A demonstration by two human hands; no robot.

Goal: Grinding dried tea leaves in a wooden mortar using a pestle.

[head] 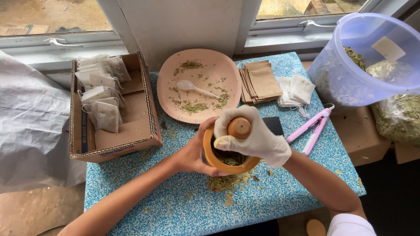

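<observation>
Wooden and orange-brown, the round mortar bowl point(227, 162) sits on the blue speckled tabletop point(280, 196), with the bare left hand point(194, 150) wrapped against its left wall, fingers curled under the rim and pressed to the wood. Over its mouth the white-gloved right hand point(251, 135) is closed in a fist around the short wooden pestle point(239, 127). Its rounded butt end points up toward the camera, so its long axis runs close to vertical, perhaps leaning slightly; the working end is hidden inside the bowl. Beneath the fist lie crushed green dried leaves point(229, 158), and more have spilled just in front of the bowl. Just beyond the fist is a pink plate point(170, 65) scattered with leaf bits and holding a white plastic spoon point(192, 86). Right of the gloved hand lies a pink handheld sealer point(313, 126). Left of the bare hand stands a cardboard box of filled white sachets point(105, 105).
</observation>
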